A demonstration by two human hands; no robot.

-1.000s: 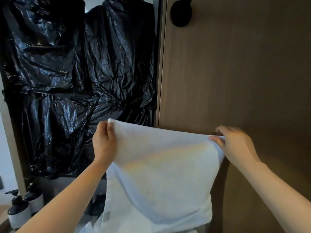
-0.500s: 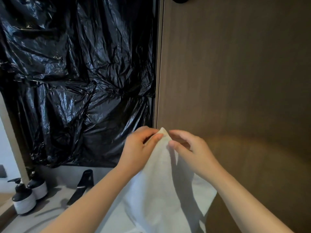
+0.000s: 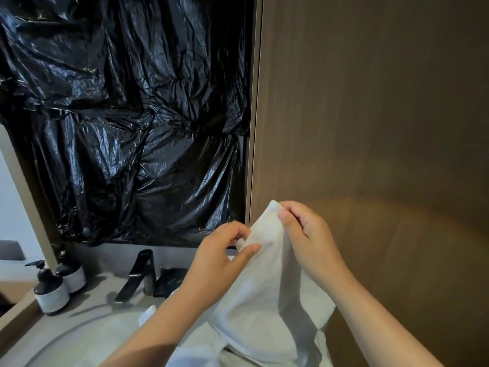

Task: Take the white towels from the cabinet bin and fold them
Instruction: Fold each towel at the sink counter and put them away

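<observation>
Both my hands hold one white towel up, right of the black faucet.

My right hand has its grip pinching the towel's top corner between thumb and fingers. My left hand pinches a fold of the edge just below. The cloth hangs down to the right of the faucet. Left of the faucet, two dark pump bottles stand side by side on the tabletop, each with a pale label band. The writing is too small to read and I cannot see their contents. Crinkled black plastic hangs behind the faucet.
</observation>
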